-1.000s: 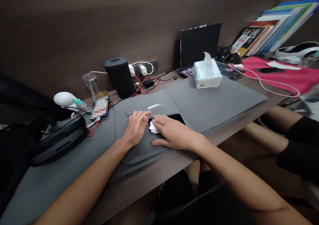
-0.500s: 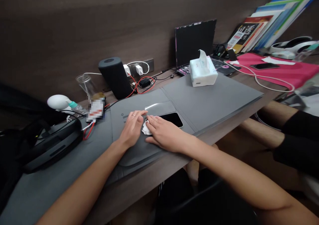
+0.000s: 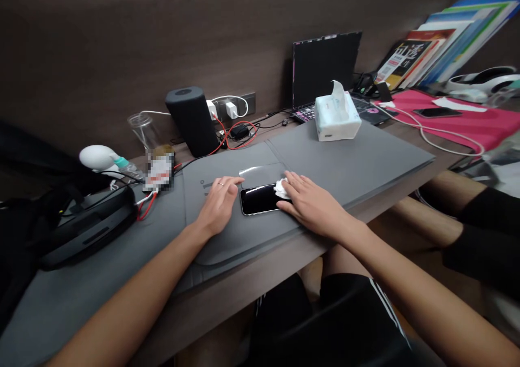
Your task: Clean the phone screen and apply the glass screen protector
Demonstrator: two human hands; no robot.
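Observation:
A phone with a black screen (image 3: 260, 199) lies face up on the grey desk mat (image 3: 252, 237). My right hand (image 3: 314, 201) presses a crumpled white tissue (image 3: 281, 189) onto the phone's right end, fingers closed over it. Part of the tissue is hidden beneath my fingers. By the phone's left end rests my left hand (image 3: 219, 207), a ring on one finger, its fingers stretched out and holding nothing. The fingertips lie near a clear, glossy sheet (image 3: 260, 173) just behind the phone.
A tissue pack (image 3: 337, 118) stands before an open laptop (image 3: 325, 69). Behind the mat are a black speaker (image 3: 193, 123), cables and a glass jar (image 3: 144, 131). A dark headset-like device (image 3: 93, 226) lies left. Another person's legs (image 3: 430, 220) are at right.
My right hand has slid the tissue rightward along the phone, from its left end to its right end. The left hand stays by the left end. The camera view has shifted slightly.

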